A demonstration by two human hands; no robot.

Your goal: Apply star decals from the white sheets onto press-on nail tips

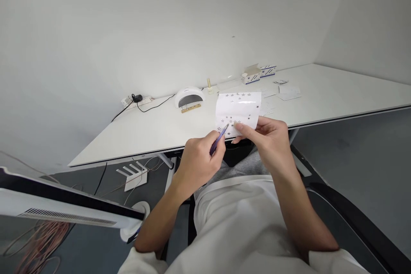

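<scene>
My left hand is closed around slim purple tweezers. Their pointed tip meets, or is very close to, the lower part of a white sticker sheet printed with small silver stars. The sheet's lower right is pinched by my right hand, thumb on the front and fingers behind. It is held up at the table's front edge, bending slightly, with light glinting off its surface. Whether a star is caught in the tweezers' tip is too small to tell.
On the white table stand a white nail lamp, a gold strip, a small upright stand, small boxes and loose sheets. A cable with a black plug lies left. Below are a router and a tower fan.
</scene>
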